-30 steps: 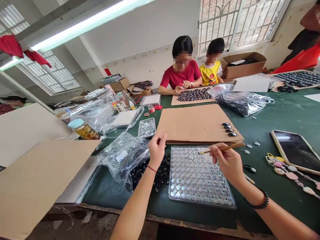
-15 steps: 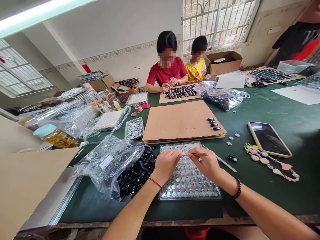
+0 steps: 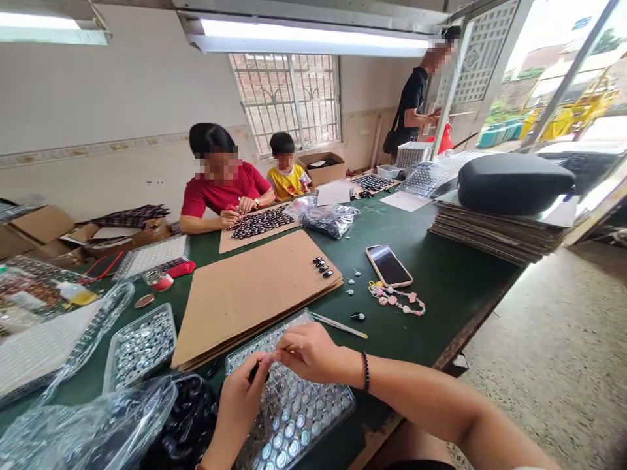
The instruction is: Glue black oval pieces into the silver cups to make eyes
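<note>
My left hand (image 3: 243, 399) is closed, with a small black glossy piece (image 3: 259, 372) showing between thumb and fingers. Fingertips of my right hand (image 3: 306, 352) are pinched together against those of the left; whatever they hold is too small to make out. Both hands are above a clear plastic tray (image 3: 313, 424) filled with rows of round silvery discs. To the left lies a heap of black glossy pieces (image 3: 183, 418), partly under a clear plastic bag (image 3: 93, 418). Behind the tray, several black oval pieces (image 3: 322, 266) sit along the right edge of stacked cardboard sheets (image 3: 245, 287).
A pale stick (image 3: 340, 324) lies beside the tray. A phone (image 3: 388, 266) with a beaded strap (image 3: 396, 299) is farther right. A tub of small silvery parts (image 3: 140, 346) stands left. Across the table, a person in red (image 3: 220, 189) handles black pieces; another person (image 3: 414, 98) stands behind.
My view has swung right, bringing the doorway and a stack of sheets into sight. The brownish stick seen at my right fingers earlier no longer shows; a black piece now shows in my left hand.
</note>
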Demonstrator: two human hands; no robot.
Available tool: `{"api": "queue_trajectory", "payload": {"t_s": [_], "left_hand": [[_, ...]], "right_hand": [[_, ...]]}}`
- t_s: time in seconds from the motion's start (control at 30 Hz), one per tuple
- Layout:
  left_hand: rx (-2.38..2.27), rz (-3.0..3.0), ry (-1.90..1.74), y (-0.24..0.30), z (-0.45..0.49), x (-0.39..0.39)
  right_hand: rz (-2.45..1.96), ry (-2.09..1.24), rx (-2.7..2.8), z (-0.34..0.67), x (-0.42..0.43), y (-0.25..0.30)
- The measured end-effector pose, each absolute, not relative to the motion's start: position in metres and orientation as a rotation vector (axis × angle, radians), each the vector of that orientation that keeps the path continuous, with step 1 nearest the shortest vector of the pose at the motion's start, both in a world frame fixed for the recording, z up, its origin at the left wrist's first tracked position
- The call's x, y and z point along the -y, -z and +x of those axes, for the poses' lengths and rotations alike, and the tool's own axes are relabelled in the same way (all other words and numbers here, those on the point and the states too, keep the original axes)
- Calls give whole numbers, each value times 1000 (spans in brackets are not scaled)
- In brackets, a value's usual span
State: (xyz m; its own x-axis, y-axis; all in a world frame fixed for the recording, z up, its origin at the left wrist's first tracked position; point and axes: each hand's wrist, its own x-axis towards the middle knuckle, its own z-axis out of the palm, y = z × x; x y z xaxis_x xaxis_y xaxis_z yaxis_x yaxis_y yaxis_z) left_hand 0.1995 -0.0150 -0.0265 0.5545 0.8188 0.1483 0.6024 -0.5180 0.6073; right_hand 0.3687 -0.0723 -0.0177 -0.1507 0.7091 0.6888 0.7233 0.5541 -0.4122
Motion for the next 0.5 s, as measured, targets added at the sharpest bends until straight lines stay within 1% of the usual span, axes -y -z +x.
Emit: {"api": "queue_trajectory", "payload": {"t_s": [0.3, 0.5], "left_hand": [[-1087, 2159, -589, 20, 203, 17], [-1030, 2052, -546, 16, 204, 23]], "right_hand": [[-1176, -7, 1803, 370, 74, 14], [-1114, -165, 1809, 369, 78, 14]]}}
